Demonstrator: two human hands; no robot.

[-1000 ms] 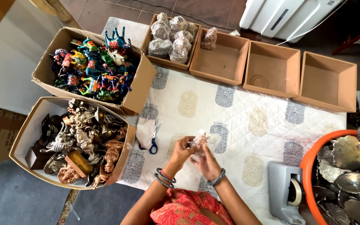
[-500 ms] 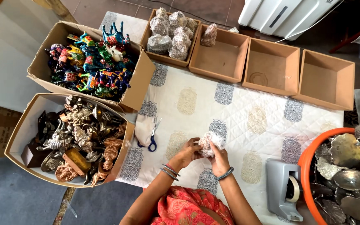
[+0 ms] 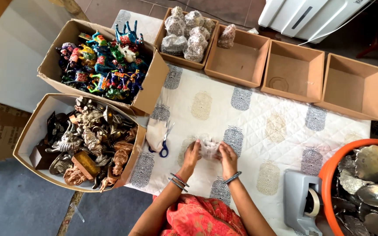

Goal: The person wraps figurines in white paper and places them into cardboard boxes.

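My left hand (image 3: 192, 155) and my right hand (image 3: 228, 155) both press on a small item wrapped in clear bubble wrap (image 3: 209, 146), which rests on the white patterned cloth (image 3: 259, 113). What is inside the wrap cannot be made out. Blue-handled scissors (image 3: 166, 140) lie just left of my left hand, beside a pale folded piece of wrap. A grey tape dispenser (image 3: 302, 202) stands to the right of my right arm.
Left: a carton of painted animal figurines (image 3: 103, 65) and one of brass and copper figurines (image 3: 84, 142). At the back, a row of shallow brown boxes; the leftmost (image 3: 189, 32) holds wrapped bundles. An orange tub (image 3: 329, 175) of metal dishes sits at the right.
Both hands with the wrapped item have come down onto the cloth, and the view has shifted slightly.
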